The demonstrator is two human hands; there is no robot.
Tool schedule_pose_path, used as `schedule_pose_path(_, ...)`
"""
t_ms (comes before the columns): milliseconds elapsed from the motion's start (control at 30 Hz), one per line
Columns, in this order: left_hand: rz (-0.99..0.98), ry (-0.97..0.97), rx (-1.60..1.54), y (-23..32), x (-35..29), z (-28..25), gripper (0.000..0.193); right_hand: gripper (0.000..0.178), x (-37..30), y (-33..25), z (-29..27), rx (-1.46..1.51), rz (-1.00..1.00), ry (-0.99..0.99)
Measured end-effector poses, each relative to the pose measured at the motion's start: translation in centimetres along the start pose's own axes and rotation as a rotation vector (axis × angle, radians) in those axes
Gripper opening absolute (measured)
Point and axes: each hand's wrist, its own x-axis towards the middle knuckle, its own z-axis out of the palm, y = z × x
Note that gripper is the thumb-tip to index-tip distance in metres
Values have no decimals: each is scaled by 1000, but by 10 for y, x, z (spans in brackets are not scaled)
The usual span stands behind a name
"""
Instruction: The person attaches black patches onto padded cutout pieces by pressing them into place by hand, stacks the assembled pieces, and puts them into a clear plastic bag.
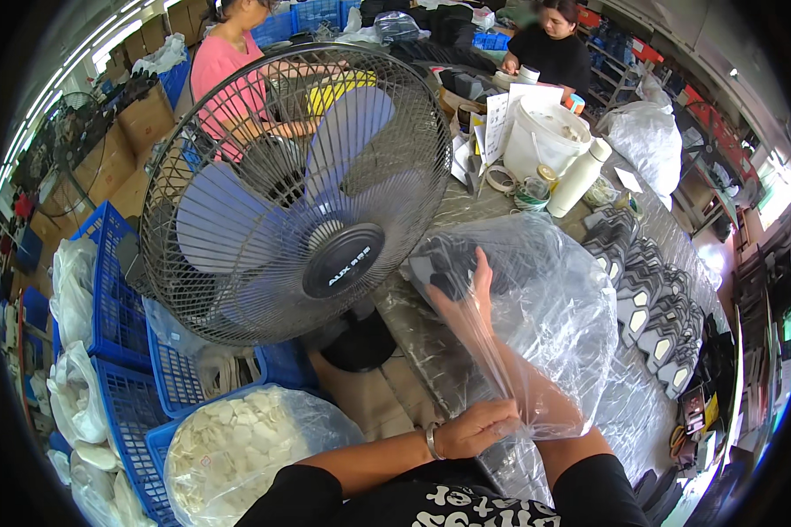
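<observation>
A large clear plastic bag (pixel 571 303) lies over the table in front of me. My left hand (pixel 479 429), with a bracelet at its wrist, is closed on the bag's gathered mouth. My right forearm runs through that mouth, so my right hand (pixel 468 294) is inside the bag, seen through the film. Its thumb and fingers are spread apart beside some dark flat pieces (pixel 444 270) at the bag's far left end. Film and glare blur these pieces, and part of the fingers is hidden. Right of the bag, grey and black angular pieces (pixel 646 290) lie in overlapping rows.
A big caged fan (pixel 299 193) stands close on the left. Blue crates (pixel 119 290) and a bag of pale pieces (pixel 237 448) are below it. A white bucket (pixel 545 140), a bottle (pixel 580 180) and tape rolls (pixel 501 179) stand beyond the bag. Two people work across the table.
</observation>
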Motion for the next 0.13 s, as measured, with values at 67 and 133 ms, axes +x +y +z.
schedule_pose_path(67, -2, 0, -40, -5, -7, 2, 12, 110, 12, 1, 5, -132, -38, 35)
schedule_pose_path(133, -7, 3, -77, -7, -13, 2, 13, 111, 12, 4, 3, -82, -29, -17)
